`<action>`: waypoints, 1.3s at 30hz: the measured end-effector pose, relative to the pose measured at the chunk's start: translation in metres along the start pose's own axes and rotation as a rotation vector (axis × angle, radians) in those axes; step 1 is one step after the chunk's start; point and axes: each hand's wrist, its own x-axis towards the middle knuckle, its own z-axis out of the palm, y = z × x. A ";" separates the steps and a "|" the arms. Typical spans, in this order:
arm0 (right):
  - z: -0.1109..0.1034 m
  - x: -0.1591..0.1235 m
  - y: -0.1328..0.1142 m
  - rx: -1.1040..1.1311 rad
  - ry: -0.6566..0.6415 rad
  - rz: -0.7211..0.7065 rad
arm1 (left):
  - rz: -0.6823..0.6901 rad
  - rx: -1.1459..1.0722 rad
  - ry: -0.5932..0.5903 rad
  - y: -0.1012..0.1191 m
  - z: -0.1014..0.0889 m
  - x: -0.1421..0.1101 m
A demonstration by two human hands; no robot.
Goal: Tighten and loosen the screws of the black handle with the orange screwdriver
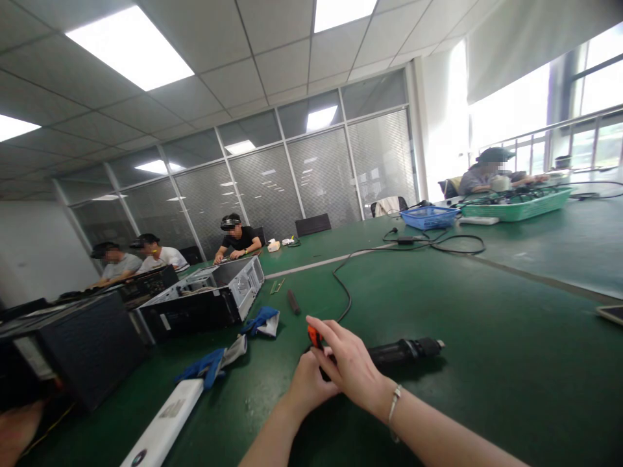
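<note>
My right hand [348, 360] is closed, its fingers pinching a small orange and black piece [315, 336] whose kind I cannot make out. Just below and to the left, my left hand [311, 379] is curled shut against the right one; what it grips is mostly hidden. A black electric screwdriver [406, 351] lies on the green table behind my right hand, tip to the right, its rear end covered by the hands. From behind the hands a black cable [346, 285] runs up the table to a small black box [405, 240].
Blue and grey gloves [214, 364] and a white bar-shaped object [165, 425] lie left. An open computer case [204, 298] and a dark case [92, 344] stand beyond. Blue [428, 217] and green baskets [516, 206] sit far right. Several people work around the table; a forearm shows lower left.
</note>
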 end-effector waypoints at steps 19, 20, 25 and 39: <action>-0.001 -0.007 0.000 0.011 0.024 -0.086 | 0.009 0.020 -0.021 0.003 -0.002 -0.002; -0.001 -0.008 -0.001 0.016 0.017 -0.089 | 0.024 0.018 -0.013 0.000 -0.001 -0.002; -0.004 -0.007 -0.004 -0.042 0.004 -0.130 | 0.030 0.074 0.018 -0.016 0.007 -0.003; -0.006 -0.005 -0.008 -0.130 0.041 -0.198 | 0.035 0.074 0.035 -0.015 0.006 -0.003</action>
